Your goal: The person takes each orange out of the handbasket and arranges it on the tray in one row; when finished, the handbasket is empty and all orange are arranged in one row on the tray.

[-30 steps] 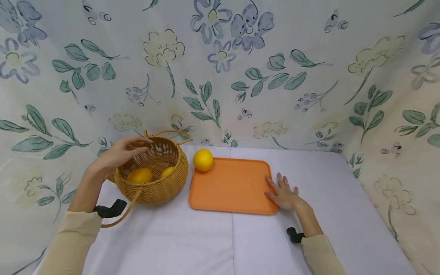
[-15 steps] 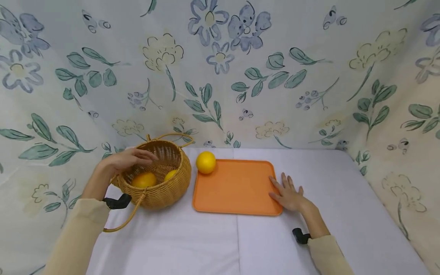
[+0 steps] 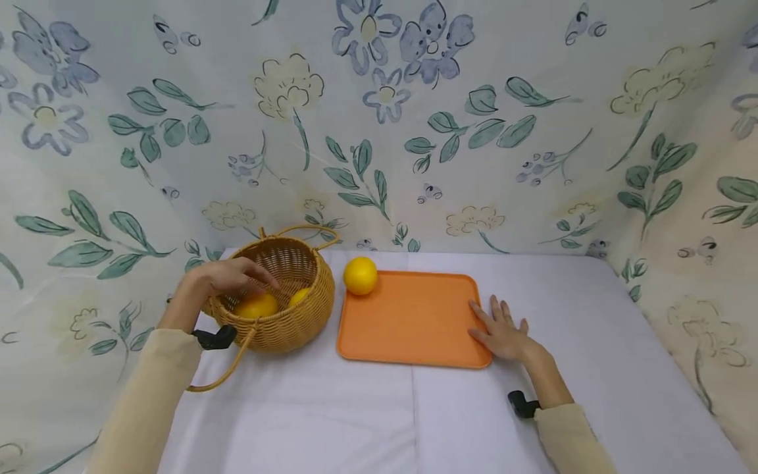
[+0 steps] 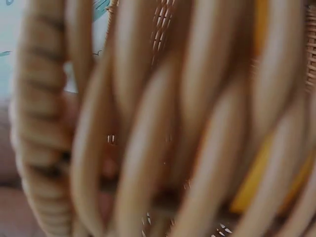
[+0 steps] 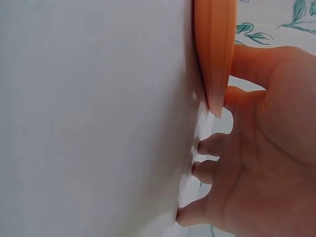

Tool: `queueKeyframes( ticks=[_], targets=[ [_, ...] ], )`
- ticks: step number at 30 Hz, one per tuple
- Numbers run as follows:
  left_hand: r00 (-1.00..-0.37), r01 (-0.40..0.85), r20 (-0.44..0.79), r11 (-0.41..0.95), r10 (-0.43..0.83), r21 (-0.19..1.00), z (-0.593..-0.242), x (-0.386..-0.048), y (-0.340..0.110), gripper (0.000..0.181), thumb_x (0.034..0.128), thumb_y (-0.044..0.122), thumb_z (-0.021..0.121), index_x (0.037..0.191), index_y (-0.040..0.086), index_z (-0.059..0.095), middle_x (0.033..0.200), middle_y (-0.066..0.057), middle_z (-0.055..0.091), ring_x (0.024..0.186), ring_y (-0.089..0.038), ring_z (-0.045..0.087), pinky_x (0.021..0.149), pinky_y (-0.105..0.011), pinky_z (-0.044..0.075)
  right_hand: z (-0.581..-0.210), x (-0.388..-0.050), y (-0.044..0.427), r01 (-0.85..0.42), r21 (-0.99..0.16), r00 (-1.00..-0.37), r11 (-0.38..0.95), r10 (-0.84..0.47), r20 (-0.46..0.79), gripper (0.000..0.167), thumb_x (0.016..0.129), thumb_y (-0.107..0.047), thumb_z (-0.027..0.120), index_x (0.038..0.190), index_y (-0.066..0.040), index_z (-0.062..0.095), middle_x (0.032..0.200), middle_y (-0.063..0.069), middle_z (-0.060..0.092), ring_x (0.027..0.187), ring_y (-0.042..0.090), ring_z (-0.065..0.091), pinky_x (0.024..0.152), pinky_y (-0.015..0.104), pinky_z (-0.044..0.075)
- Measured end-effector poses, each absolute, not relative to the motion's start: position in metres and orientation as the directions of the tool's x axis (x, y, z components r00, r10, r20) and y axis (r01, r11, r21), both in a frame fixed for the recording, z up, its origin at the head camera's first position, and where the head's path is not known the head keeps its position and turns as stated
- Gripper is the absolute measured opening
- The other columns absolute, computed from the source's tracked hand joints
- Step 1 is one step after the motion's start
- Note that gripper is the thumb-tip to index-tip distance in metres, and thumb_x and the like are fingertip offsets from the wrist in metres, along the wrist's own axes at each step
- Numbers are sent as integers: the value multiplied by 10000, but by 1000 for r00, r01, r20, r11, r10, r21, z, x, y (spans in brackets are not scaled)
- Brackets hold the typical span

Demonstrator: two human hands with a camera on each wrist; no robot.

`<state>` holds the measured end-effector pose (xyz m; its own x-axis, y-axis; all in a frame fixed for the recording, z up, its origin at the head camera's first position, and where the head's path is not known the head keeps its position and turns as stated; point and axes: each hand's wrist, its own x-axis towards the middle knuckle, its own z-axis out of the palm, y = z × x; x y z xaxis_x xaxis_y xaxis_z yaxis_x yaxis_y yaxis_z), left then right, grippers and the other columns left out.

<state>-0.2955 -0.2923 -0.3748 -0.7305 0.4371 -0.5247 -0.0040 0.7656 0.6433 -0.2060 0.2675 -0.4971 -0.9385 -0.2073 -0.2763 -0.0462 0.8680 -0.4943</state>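
In the head view my left hand (image 3: 235, 276) reaches over the rim into a wicker basket (image 3: 293, 329), its fingers bent loosely downward. Just beneath them lies an orange-yellow fruit (image 3: 256, 305), like an orange; I cannot tell whether they touch it. A second yellow fruit (image 3: 299, 296) is deeper in the basket. Woven strands of the basket (image 4: 148, 128) fill the left wrist view and hide most of that hand. My right hand (image 3: 502, 332) is spread at the right edge of an orange tray (image 3: 414, 319), thumb and index finger on its rim. A round yellow fruit (image 3: 360, 276) sits at the tray's back left corner.
A white cloth (image 3: 331, 415) covers the table. Behind and on the right hangs a floral curtain (image 3: 379, 164). One basket handle (image 3: 222, 375) droops toward the front; the other handle (image 3: 310, 228) leans back toward the curtain.
My left hand has moved right and down into the basket, its fingers now lower over the nearer fruit. The right hand stays on the tray edge; the whole view shifts slightly.
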Motion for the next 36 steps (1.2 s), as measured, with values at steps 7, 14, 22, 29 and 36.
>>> queueKeyframes(
  ticks=[7,14,22,29,36],
  targets=[
    [-741,38,-503,775,446,631,-377,-294,-297,389,963,-20,599,1328,65,704,1461,-205,584,1188,-292,554,862,-311,536,-499,-210,260,-53,-491,-937,869,-213,-277,725,1078,-426,476,1647,-76,192,1669,360,-117,1528,587,-136,1102,862,-98],
    [-744,23,-499,763,445,646,-378,-306,-280,447,929,-119,562,1312,53,715,1436,-203,616,1200,-299,529,867,-279,528,-494,-211,275,-52,-451,-944,891,-191,-268,730,1085,-436,468,1651,-80,175,1659,379,-113,1518,605,-123,1084,880,-81],
    [-731,50,-525,802,435,595,-379,-304,-279,358,967,-63,596,1265,64,748,1493,-227,567,1429,-454,430,1106,-464,495,-496,-204,274,-34,-525,-939,851,-208,-275,768,1064,-497,483,1651,-102,187,1663,373,-122,1521,602,-140,1086,863,-133],
    [-703,82,-547,816,455,572,-383,-301,-283,292,993,33,621,1231,102,774,1501,-245,549,994,-267,571,726,-235,476,-497,-206,267,-28,-476,-935,879,-191,-298,738,1082,-460,468,1660,-113,170,1675,348,-125,1531,585,-136,1102,858,-110],
    [-697,108,-521,790,493,604,-387,-298,-282,288,1007,49,606,1244,90,764,1450,-189,622,1146,-234,526,745,-235,478,-497,-207,269,-19,-477,-933,879,-186,-306,740,1075,-464,474,1657,-112,180,1681,338,-124,1541,569,-138,1115,845,-120]
  ],
)
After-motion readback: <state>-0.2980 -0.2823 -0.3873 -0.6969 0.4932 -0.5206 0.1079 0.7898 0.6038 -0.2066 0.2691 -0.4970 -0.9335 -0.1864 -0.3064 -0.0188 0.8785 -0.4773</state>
